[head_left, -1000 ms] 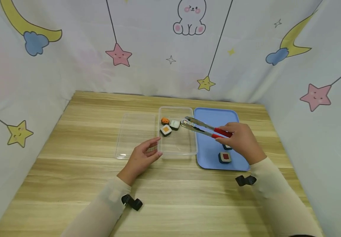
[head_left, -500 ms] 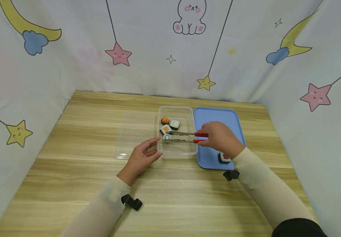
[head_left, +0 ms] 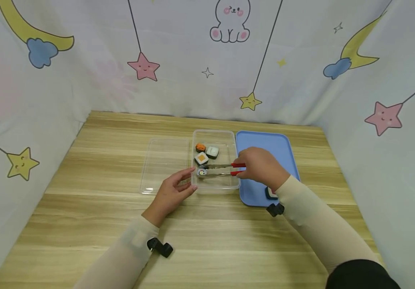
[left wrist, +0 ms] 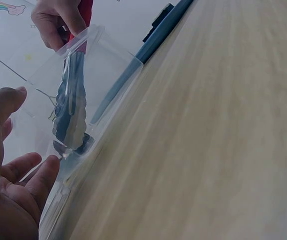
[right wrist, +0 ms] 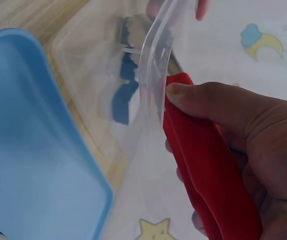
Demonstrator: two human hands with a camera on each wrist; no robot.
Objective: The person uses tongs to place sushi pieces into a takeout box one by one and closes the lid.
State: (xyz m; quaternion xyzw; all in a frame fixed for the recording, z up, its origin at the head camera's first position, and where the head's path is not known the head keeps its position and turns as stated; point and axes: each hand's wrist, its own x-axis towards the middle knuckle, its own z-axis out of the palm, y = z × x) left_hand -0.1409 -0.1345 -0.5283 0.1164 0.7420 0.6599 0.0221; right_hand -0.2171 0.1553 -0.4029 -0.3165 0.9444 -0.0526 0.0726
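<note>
My right hand (head_left: 263, 164) grips red-handled metal tongs (head_left: 219, 165), seen close up in the right wrist view. Inside the clear plastic container (head_left: 215, 188), the tong tips are at a small round sushi piece (head_left: 201, 172) with a patterned top, near the left wall. Whether they still pinch it, I cannot tell. Behind it sit an orange-topped sushi piece (head_left: 200, 147), a white-topped one (head_left: 212, 151) and one with a yellow-orange centre (head_left: 201, 158). My left hand (head_left: 171, 194) rests its fingers against the container's left side, loosely extended; the left wrist view shows them at the wall.
A blue tray (head_left: 261, 138) stands right of the container, bearing a dark-sided sushi piece (head_left: 271, 193) partly hidden by my right arm. Left of the container lies a clear lid (head_left: 165, 160). Printed cloth (head_left: 178, 88) walls the wooden table (head_left: 113, 228) at back and sides.
My right hand has carried the round sushi piece with the tongs from the container's right side to its front left, lowering it beside the others. My left hand has stayed in place.
</note>
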